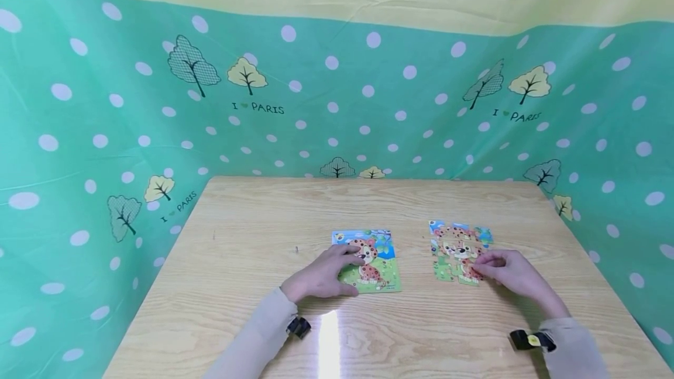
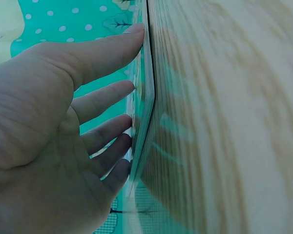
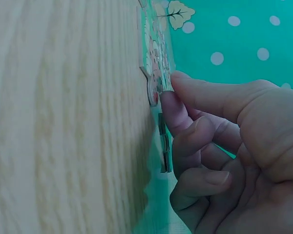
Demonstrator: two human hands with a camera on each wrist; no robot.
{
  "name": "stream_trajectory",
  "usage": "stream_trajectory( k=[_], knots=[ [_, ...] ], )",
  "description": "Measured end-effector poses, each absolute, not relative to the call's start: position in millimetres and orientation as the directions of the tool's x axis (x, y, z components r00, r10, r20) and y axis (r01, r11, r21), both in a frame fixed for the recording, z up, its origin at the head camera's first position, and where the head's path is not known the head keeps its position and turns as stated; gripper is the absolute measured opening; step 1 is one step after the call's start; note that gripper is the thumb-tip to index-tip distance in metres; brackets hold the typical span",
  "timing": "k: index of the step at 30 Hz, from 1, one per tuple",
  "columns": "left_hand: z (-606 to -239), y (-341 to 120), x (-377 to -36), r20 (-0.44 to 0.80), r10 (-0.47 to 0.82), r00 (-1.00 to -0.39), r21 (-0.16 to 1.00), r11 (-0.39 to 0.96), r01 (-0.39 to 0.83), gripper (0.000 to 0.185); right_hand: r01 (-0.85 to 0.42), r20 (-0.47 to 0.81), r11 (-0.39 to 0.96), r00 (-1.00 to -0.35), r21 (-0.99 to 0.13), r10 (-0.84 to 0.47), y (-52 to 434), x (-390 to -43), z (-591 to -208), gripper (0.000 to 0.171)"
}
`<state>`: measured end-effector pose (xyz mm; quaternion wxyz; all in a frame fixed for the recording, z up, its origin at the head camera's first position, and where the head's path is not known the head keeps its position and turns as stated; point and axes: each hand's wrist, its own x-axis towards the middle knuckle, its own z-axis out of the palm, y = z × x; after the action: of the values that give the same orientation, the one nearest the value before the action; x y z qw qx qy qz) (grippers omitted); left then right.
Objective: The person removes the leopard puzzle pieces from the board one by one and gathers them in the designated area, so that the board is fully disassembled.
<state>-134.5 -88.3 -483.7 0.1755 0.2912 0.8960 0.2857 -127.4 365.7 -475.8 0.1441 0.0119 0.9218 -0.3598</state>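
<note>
A picture board [image 1: 387, 271] with a spotted leopard cub on grass lies flat on the table. My left hand [image 1: 329, 271] rests its spread fingertips and thumb on the board's left part, covering some of it; the left wrist view shows the fingertips touching its face. To the right lies a partly joined jigsaw puzzle [image 1: 444, 271] of the same cub, with gaps between some pieces. At its lower right, my right hand [image 1: 513, 274] pinches a small puzzle piece [image 3: 167, 91] between thumb and index finger. The fingers hide most of that piece.
Both puzzles lie on a light wood-grain table [image 1: 242, 209]. A green, dotted cloth [image 1: 358, 116] hangs behind it and along both sides. Black straps with small devices [image 1: 532, 341] sit on the wrists.
</note>
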Motion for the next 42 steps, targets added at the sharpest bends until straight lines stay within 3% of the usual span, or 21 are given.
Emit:
stream_trajectory(
  k=[19,42],
  knots=[
    [-483.3,-87.0,-134.9,-0.140,0.626,-0.767,0.612,0.664,0.430,0.065,-0.013,-0.168,0.724,-0.970,-0.690,-0.178,325.5,-133.6,-469.2,0.027],
    [-485.0,-87.8,-131.6,-0.156,0.614,-0.774,0.604,0.679,0.417,0.065,-0.042,-0.204,0.630,-0.927,-0.776,-0.313,250.8,-138.9,-479.0,0.021]
  ],
)
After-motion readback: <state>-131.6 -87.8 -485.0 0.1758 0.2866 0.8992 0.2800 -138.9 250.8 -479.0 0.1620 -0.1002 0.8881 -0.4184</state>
